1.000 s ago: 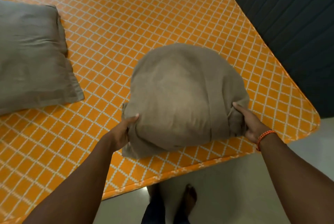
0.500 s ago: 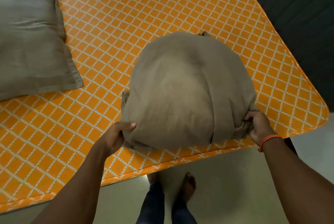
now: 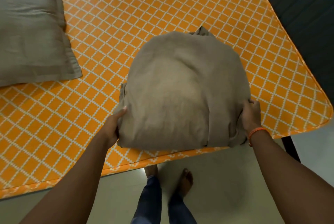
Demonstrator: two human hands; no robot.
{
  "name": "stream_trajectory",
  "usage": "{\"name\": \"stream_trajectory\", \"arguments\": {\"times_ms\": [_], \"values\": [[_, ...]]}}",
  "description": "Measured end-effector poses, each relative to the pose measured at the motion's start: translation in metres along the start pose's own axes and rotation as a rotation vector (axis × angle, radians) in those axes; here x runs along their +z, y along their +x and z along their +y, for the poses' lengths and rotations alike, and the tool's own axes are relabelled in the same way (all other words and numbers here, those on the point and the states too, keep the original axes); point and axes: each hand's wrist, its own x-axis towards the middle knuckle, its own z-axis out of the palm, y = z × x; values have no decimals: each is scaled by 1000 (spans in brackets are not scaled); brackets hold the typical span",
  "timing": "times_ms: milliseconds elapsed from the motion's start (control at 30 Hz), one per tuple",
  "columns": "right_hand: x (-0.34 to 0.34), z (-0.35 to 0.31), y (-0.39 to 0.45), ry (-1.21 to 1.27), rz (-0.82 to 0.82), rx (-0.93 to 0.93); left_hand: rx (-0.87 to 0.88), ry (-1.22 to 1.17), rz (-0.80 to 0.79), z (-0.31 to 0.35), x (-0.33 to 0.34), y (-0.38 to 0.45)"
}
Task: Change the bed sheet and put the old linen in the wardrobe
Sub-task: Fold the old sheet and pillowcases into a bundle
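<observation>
A grey-brown pillow in its cover point(image 3: 182, 93) lies near the front edge of the bed, on the orange sheet with a white diamond grid point(image 3: 144, 15). My left hand point(image 3: 113, 126) grips its lower left corner, thumb on top and fingers underneath. My right hand point(image 3: 250, 115), with an orange band at the wrist, grips the lower right side, fingers curled into the fabric. A second grey pillow point(image 3: 30, 30) lies flat at the left of the bed.
A dark panelled wall or headboard point(image 3: 303, 15) runs along the right side of the bed. A dark bed leg point(image 3: 290, 149) stands at the right corner. My bare feet point(image 3: 186, 182) stand on pale floor by the bed edge.
The pillow has slid toward the front edge of the bed with both hands on it. My left thumb now lies on top of its corner.
</observation>
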Motion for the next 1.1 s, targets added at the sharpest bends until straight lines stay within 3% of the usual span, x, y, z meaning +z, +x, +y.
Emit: {"name": "stream_trajectory", "arguments": {"times_ms": [167, 333, 433, 500, 600, 667, 733, 867, 967, 1100], "values": [[20, -19, 14, -208, 25, -77, 34, -165, 100, 9, -3, 11], [8, -21, 20, -224, 220, -106, 73, -218, 157, -17, -33, 0], [19, -16, 21, -307, 134, -53, 42, 12, 342, -41, -35, 8], [36, -25, 22, -384, 193, -62, 81, 257, 539, -42, -24, 19], [59, -50, 26, -484, 381, -370, 290, 612, 884, -15, 12, 32], [76, -67, 31, -535, 410, -631, 496, 763, 1032, 18, 44, 41], [98, -87, 44, -613, 346, -806, 703, 839, 987, 51, 75, 59], [140, -127, 76, -694, 133, -924, 999, 927, 590, 97, 129, 108], [158, -161, 106, -706, 7, -878, 1055, 1039, 408, 132, 164, 144], [177, -194, 158, -822, -282, -691, 1041, 1153, 333, 176, 193, 201]]}}
